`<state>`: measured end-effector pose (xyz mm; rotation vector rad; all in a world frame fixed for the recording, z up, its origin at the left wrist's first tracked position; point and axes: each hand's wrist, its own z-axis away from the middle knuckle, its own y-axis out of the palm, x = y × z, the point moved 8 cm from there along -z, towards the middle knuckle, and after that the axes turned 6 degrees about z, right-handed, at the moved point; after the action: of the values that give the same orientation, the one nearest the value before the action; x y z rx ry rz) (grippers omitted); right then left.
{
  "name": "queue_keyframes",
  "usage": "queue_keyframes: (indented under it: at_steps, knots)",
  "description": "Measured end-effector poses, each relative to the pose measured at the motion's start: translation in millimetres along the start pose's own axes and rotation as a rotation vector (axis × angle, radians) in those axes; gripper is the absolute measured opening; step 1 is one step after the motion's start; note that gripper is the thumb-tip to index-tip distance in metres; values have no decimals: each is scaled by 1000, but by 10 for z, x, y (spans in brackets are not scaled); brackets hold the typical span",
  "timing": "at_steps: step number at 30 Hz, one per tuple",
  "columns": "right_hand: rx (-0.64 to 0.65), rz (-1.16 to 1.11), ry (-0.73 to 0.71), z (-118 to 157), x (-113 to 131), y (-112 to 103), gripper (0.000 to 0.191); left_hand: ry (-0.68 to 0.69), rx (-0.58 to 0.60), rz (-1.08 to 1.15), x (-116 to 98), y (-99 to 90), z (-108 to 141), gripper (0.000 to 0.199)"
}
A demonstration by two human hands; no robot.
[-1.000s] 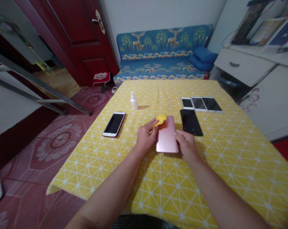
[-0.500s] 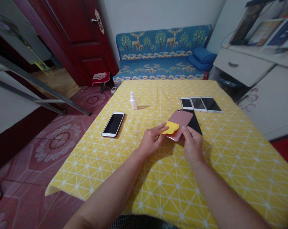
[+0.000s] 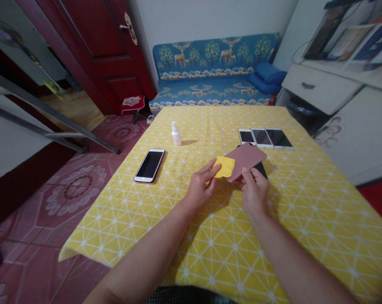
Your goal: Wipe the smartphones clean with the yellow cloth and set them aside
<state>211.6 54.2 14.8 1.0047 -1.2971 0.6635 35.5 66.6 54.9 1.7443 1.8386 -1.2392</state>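
Note:
A rose-pink smartphone (image 3: 246, 157), back side up with its camera at the far end, is held above the table. My right hand (image 3: 253, 188) grips its near right edge, thumb on top and fingers underneath. In my left hand (image 3: 204, 181) is a folded yellow cloth (image 3: 224, 166), pinched between thumb and fingers and lying against the phone's lower left end. Beneath the phone, a flat black mat (image 3: 261, 169) is mostly covered. The phone's screen side is hidden.
A white spray bottle (image 3: 176, 135) stands on the yellow tablecloth (image 3: 210, 236). To the left lies a white-fronted smartphone (image 3: 150, 165). Three white-framed devices (image 3: 262, 138) lie in a row at the back right. A blue sofa (image 3: 210, 67) is beyond the table.
The pink phone has turned clockwise, its camera end swinging to the right and covering more of the black mat. The yellow cloth has shifted slightly left and up with my left hand.

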Motion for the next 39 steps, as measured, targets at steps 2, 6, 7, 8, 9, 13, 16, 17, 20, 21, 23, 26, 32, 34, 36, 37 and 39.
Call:
queue_keyframes:
  at_steps: [2, 6, 7, 8, 9, 13, 16, 17, 20, 21, 23, 26, 32, 34, 36, 37, 39]
  knots:
    - [48, -65, 54, 41, -15, 83, 37, -10, -26, -25, 40, -8, 4, 43]
    - [126, -83, 112, 116, -30, 196, 46, -19, -32, -45, 112, 13, 17, 71]
    - [146, -78, 119, 131, -38, 215, 45, -21, -33, -50, 123, 15, 18, 74]
    - [160, -71, 122, 143, -46, 225, 45, -24, -37, -57, 132, 13, 18, 75]
    - [165, -60, 120, 151, -57, 225, 44, -27, -42, -65, 137, 6, 16, 75]
    - [169, 25, 100, 157, -118, 199, 44, -48, -35, -55, 159, -15, 2, 72]
    - [222, 30, 107, 159, -163, 224, 43, -52, -28, -32, 169, -29, -9, 66]
    - [231, 28, 106, 158, -169, 226, 42, -47, -31, -24, 167, -37, -13, 66]
    - [220, 48, 88, 144, -168, 205, 42, -46, -37, 26, 163, -48, -29, 69]
    - [221, 53, 84, 140, -170, 201, 42, -57, -39, 49, 168, -49, -35, 72]
    - [227, 48, 87, 133, -183, 197, 44, -92, -48, 95, 183, -52, -43, 74]
    - [218, 41, 100, 123, -207, 179, 49, -143, -61, 148, 195, -55, -47, 75]
    - [191, 19, 55, 105, -112, 153, 60, -157, -59, 120, 171, -74, -48, 78]
    - [153, -11, 46, 92, -72, 117, 57, -133, -59, 109, 157, -85, -54, 77]
    - [111, -28, 33, 75, -45, 74, 53, -125, -60, 108, 155, -91, -60, 77]
    - [101, -29, 26, 66, -37, 61, 52, -129, -62, 111, 160, -95, -62, 77]
    - [85, -34, 18, 44, -29, 41, 55, -140, -66, 119, 171, -99, -66, 76]
